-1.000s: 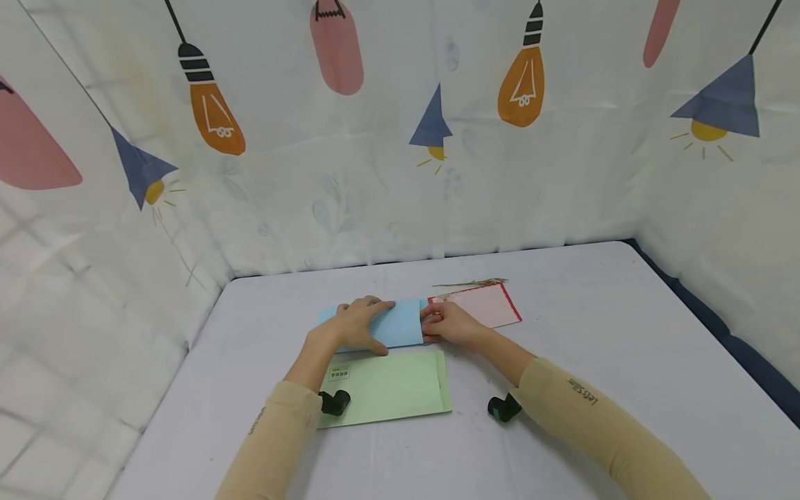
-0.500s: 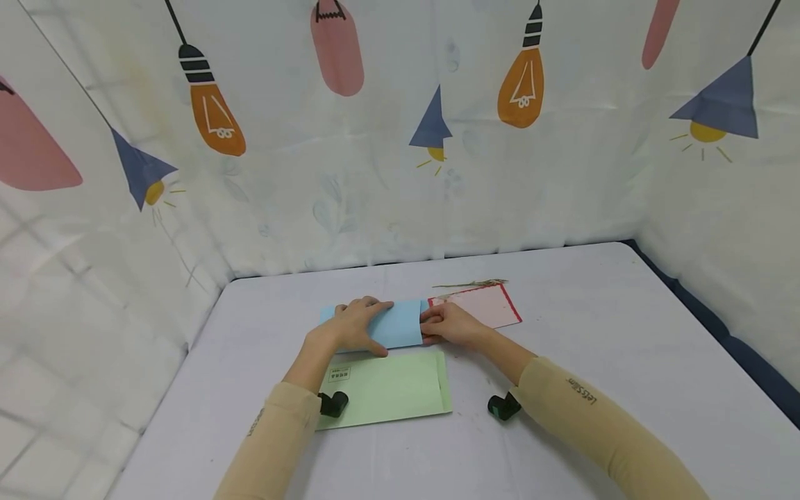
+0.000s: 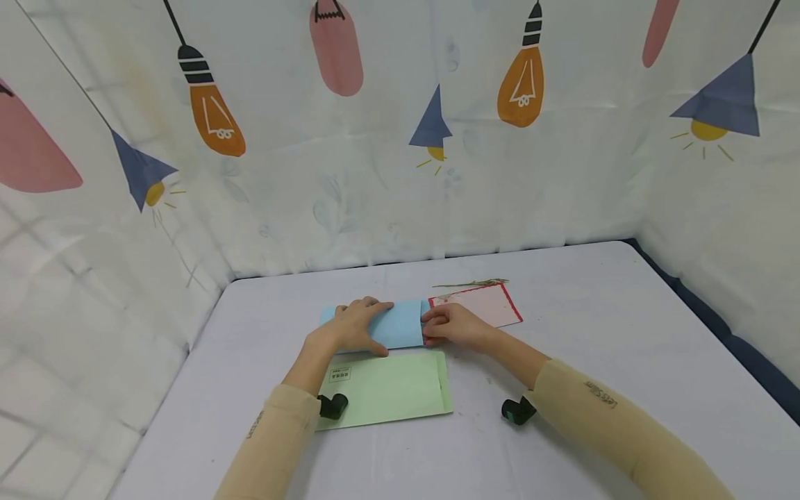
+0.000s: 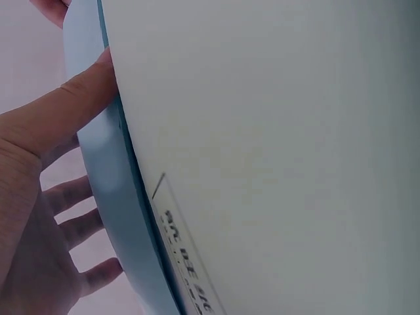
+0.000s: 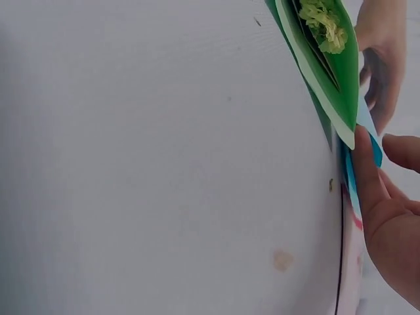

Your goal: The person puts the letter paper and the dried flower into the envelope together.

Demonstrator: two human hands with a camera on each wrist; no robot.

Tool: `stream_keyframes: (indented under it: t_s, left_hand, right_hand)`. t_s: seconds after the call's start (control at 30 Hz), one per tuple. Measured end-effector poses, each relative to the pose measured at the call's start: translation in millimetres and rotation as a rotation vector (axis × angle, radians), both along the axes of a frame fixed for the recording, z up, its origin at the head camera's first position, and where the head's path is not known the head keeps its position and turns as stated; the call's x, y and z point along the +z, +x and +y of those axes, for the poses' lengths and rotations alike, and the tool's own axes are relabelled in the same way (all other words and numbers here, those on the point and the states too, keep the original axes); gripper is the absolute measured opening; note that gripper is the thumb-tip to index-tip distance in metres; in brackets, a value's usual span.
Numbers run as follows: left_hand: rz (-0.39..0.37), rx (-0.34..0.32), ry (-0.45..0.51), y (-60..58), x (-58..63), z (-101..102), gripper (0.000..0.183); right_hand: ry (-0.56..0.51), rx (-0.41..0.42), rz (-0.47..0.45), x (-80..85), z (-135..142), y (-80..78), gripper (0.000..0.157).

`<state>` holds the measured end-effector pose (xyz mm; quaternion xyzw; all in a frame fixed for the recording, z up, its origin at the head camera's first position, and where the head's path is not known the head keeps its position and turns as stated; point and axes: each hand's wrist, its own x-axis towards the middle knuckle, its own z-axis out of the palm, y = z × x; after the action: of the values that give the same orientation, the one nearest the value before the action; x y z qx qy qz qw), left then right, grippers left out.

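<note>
A light blue envelope (image 3: 400,325) lies at mid-table, its opening and flap at the right end. My left hand (image 3: 356,325) spans it, thumb on the near edge and fingers at the far edge, holding it bowed in the left wrist view. My right hand (image 3: 456,326) is at the opening, its fingers curled; in the right wrist view the blue flap (image 5: 377,149) sits between thumb and forefinger. Whether anything is inside is hidden. Nearer me lies a pale green envelope (image 3: 387,389), and a yellow-green flower (image 5: 325,26) shows in its open end.
Behind my right hand lies a pink sheet or envelope with red edges (image 3: 490,305). Thin dried stems (image 3: 471,284) lie along its far side. Small crumbs dot the white tabletop (image 3: 562,312). A patterned curtain (image 3: 375,173) hangs behind the table.
My right wrist and forearm have shifted to the right and slightly toward me, while the fingertips stay at the blue envelope's opening. My left hand and both envelopes have hardly moved.
</note>
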<state>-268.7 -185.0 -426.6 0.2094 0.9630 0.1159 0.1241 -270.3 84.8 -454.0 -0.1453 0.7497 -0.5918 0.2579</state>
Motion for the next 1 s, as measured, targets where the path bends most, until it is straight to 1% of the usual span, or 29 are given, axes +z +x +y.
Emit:
stream_keyframes:
  t_s: [0.27, 0.43, 0.67, 0.87, 1.0]
  left_hand:
    - [0.008, -0.002, 0.006, 1.1, -0.6, -0.6, 0.099]
    - [0.003, -0.002, 0.003, 1.1, -1.9, -1.2, 0.100]
    - [-0.001, -0.009, 0.020, 3.5, 0.5, -1.1, 0.099]
    - [0.006, -0.017, 0.022, 2.7, -0.9, -2.8, 0.100]
    - [-0.002, -0.011, 0.014, 2.2, -1.6, -3.0, 0.100]
  right_hand:
    - [-0.028, 0.044, 0.008, 7.4, 17.4, 2.5, 0.036]
    - [0.013, 0.057, 0.055, 14.5, 29.9, 3.7, 0.031]
    - [0.071, 0.044, 0.097, 26.9, 48.8, 4.2, 0.030]
    - [0.088, 0.016, 0.109, 30.7, 67.2, -2.2, 0.033]
    - [0.125, -0.003, 0.115, 34.1, 77.7, -5.6, 0.034]
